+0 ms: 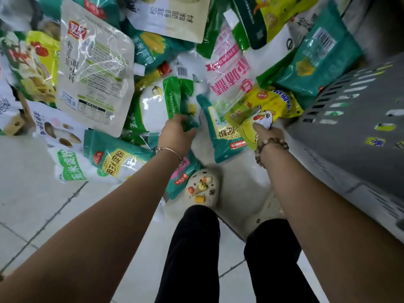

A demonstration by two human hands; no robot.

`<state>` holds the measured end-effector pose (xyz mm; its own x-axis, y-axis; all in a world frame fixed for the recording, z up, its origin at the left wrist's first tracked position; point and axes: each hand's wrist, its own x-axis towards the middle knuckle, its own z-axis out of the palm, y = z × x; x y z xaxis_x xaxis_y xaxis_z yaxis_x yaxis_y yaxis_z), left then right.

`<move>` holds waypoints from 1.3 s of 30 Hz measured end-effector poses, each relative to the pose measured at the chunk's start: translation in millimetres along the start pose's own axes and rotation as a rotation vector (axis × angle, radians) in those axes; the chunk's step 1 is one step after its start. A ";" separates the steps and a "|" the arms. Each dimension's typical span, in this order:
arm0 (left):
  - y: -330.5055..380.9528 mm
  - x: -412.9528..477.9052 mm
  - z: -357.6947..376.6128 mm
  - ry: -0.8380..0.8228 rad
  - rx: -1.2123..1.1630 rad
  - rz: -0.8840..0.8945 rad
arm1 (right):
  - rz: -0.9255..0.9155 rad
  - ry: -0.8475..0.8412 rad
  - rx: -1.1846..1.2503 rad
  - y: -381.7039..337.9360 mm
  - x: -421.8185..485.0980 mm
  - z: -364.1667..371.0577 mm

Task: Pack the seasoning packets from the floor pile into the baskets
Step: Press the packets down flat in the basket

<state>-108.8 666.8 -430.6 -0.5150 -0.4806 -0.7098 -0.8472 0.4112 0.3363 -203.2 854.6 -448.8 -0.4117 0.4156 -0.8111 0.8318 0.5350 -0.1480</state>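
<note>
We reach both hands down into the pile of seasoning packets [153,51], well over a dozen of them, lying overlapped across the far part of the floor [28,171]. Our left hand [177,134] has its fingers curled round the lower end of one green packet [177,97] in the middle of the pile. Our right hand [270,132] pinches the near edge of one yellow packet [262,103] printed with a cartoon chicken. It lies at the pile's right side, just beside the one grey basket [354,132] along the floor's right edge. Coloured printing shows through the basket's slots. One thin bangle [169,151] circles our left wrist and one bead bracelet [271,145] our right. Two cream clogs [203,186] stand at the pile's near edge, the right one mostly hidden behind our arm.
</note>
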 end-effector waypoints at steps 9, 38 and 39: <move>17.2 -14.8 22.1 -0.069 -0.250 -0.003 | -0.159 0.013 0.059 6.7 -4.0 -4.6; -18.1 -53.2 0.2 -0.018 -0.791 -0.324 | -0.253 -0.024 -0.195 14.6 22.2 35.9; -20.1 -53.8 0.1 -0.008 -0.789 -0.330 | -0.263 -0.012 -0.230 13.7 25.0 39.6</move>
<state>-64.0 684.5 -399.3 -0.2274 -0.4740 -0.8507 -0.7979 -0.4101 0.4418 -187.4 843.2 -493.5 -0.5950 0.2340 -0.7689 0.5919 0.7748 -0.2223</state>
